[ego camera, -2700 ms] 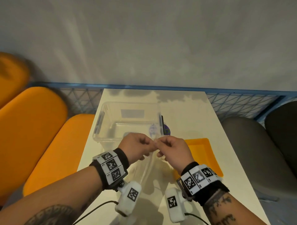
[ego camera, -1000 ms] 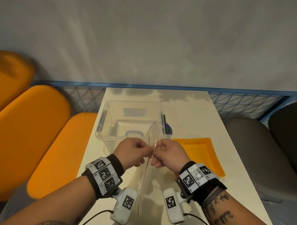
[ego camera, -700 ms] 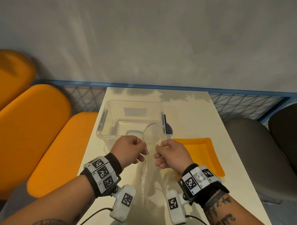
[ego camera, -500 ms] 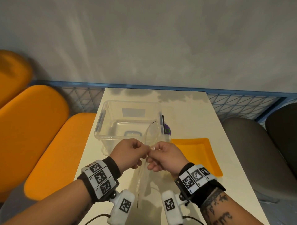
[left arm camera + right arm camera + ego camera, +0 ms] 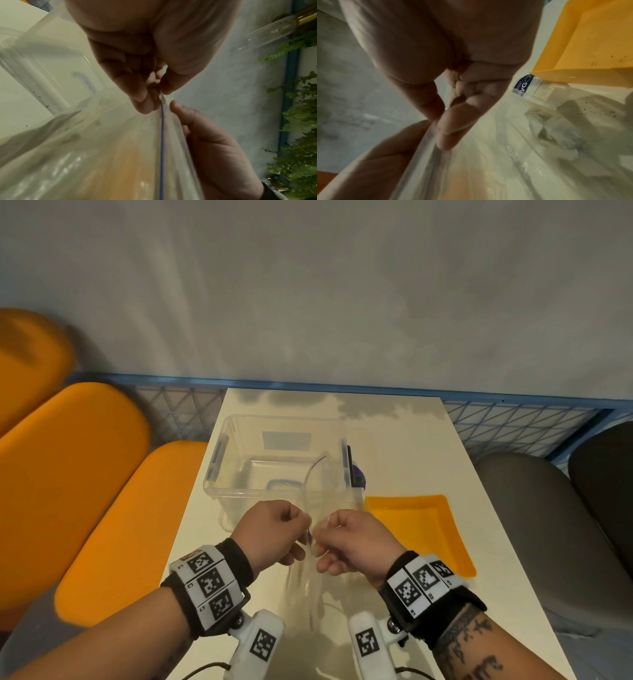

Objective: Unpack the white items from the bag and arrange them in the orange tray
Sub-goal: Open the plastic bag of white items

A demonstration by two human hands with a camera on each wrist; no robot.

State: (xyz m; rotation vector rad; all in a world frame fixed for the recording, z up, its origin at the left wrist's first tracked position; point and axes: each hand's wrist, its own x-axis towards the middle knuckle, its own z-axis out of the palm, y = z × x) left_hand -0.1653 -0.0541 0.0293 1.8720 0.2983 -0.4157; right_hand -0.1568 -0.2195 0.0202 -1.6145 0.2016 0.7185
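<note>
A clear zip bag (image 5: 310, 573) with a blue seal line (image 5: 161, 142) hangs upright between my hands above the table. My left hand (image 5: 274, 530) pinches one lip of its mouth, and my right hand (image 5: 349, 539) pinches the other. In the right wrist view crumpled white items (image 5: 556, 129) show through the bag's film (image 5: 488, 169). The orange tray (image 5: 421, 529) lies on the table just right of my right hand, with nothing visible in it.
A clear plastic bin (image 5: 277, 460) stands beyond my hands. A small bottle with a purple label (image 5: 358, 474) lies between bin and tray. Orange seats (image 5: 85, 474) flank the left, grey chairs (image 5: 534, 522) the right. The table's far edge meets a blue mesh rail (image 5: 513, 419).
My hands drew apart on the bag's mouth, closed together again, and now sit slightly apart. The bag's top edge bows up toward the bin.
</note>
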